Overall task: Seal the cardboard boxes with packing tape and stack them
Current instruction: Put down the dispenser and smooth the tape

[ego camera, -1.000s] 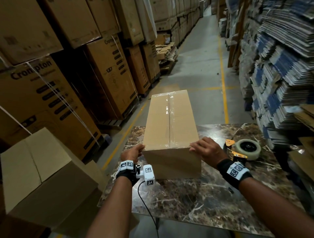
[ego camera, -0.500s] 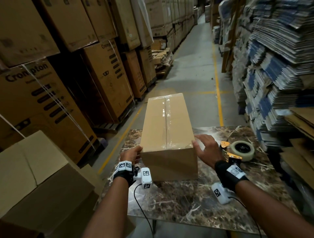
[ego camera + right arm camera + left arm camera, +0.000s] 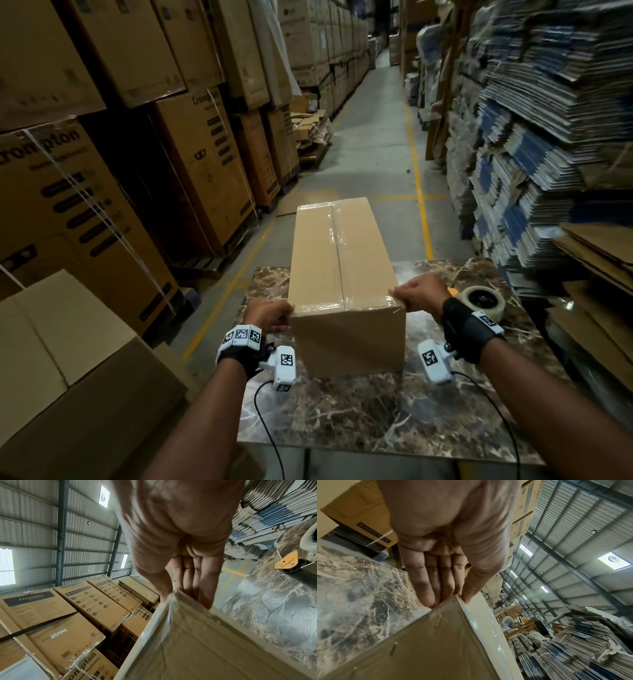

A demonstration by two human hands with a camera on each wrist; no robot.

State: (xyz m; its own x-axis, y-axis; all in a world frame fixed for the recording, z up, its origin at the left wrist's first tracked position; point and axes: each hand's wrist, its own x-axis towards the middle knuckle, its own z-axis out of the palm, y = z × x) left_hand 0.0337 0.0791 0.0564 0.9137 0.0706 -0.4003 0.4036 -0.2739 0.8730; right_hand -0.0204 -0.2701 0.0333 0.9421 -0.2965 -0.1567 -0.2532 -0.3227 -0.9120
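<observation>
1. A long brown cardboard box (image 3: 342,274) lies lengthwise on the brown marble-patterned bench (image 3: 376,411), its far end reaching past the bench's far edge.
2. Clear packing tape (image 3: 337,240) runs along the centre seam of the box's top, and more clear tape wraps over the near top edge.
3. The left hand (image 3: 270,313) is at the near left top corner of the box: in the left wrist view the straight fingers (image 3: 426,588) lie against the left side wall and the thumb rests on the top edge, pinching the corner.
4. The right hand (image 3: 419,296) grips the near right top corner: its thumb sits on the top and its fingers (image 3: 205,582) lie down the right side, over wrinkled tape.
5. A tape dispenser with a cream roll and an orange plate (image 3: 481,301) sits on the bench just right of the right hand.
6. A plain closed cardboard box (image 3: 68,359) stands left of the bench, lower down.
7. Tall stacks of printed cartons (image 3: 102,171) line the left of the aisle, and bundles of flattened cardboard (image 3: 531,137) fill the right.
</observation>
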